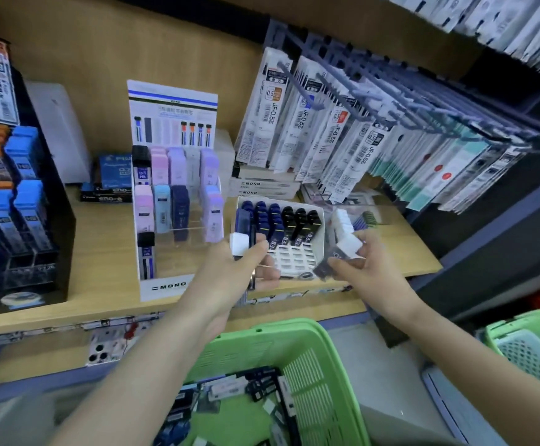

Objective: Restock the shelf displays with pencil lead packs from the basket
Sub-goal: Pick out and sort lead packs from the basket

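My left hand point(241, 263) grips a few pencil lead packs point(241, 241), a white-capped one in front, at the left corner of a white display box point(318, 231) holding blue and black packs. My right hand point(363, 263) holds a white-capped lead pack point(342, 247) just right of that box, in front of a clear holder with more white-capped packs point(342, 220). Below, the green basket point(307, 349) holds several loose lead packs point(262, 391).
A white MONO tiered display point(172, 201) with pastel packs stands left of the box. A black display point(14, 214) of blue packs fills the far left. Refill packs hang on hooks point(374, 130) at the right. A second green basket point(529, 346) sits lower right.
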### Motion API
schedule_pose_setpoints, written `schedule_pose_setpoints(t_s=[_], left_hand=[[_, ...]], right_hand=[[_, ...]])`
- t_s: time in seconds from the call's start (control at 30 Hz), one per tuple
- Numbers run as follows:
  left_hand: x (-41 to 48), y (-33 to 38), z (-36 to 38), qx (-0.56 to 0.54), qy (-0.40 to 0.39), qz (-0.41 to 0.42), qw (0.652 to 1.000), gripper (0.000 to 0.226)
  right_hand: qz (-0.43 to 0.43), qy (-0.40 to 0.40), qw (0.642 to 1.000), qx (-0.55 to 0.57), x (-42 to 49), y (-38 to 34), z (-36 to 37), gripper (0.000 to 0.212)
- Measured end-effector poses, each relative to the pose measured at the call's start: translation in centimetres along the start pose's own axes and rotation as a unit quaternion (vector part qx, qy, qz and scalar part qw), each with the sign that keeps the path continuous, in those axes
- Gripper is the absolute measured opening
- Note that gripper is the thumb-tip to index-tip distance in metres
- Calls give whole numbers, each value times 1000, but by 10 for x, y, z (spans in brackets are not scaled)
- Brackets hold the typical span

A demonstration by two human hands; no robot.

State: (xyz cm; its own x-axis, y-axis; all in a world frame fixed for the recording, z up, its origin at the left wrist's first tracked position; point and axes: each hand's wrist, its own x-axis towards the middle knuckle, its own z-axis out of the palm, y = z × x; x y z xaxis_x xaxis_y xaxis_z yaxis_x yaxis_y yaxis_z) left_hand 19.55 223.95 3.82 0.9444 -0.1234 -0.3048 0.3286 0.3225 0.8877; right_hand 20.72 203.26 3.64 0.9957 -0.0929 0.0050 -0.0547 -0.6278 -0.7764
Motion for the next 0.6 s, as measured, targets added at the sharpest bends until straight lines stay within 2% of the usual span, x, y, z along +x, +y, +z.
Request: schedule_pose_setpoints(t_s=[0.1, 0.17, 0.37, 0.47, 0.6], left_hand=[[5, -9, 15, 8, -14, -13, 1000, 9], [8, -13, 23, 7, -22, -21, 1000, 9], [16, -26, 37, 20, -26, -38, 999, 9], [21, -32, 41, 17, -27, -47, 998, 11], [23, -36, 47, 23, -33, -53, 998, 10]], right_hand=[[3, 88, 996, -2, 14, 21, -22, 23], [13, 114, 993, -15, 25, 35, -30, 18], [3, 126, 984, -124, 51, 61, -26, 27], [22, 132, 983, -121, 59, 67, -27, 30], [18, 137, 983, -125, 57, 68, -30, 23]])
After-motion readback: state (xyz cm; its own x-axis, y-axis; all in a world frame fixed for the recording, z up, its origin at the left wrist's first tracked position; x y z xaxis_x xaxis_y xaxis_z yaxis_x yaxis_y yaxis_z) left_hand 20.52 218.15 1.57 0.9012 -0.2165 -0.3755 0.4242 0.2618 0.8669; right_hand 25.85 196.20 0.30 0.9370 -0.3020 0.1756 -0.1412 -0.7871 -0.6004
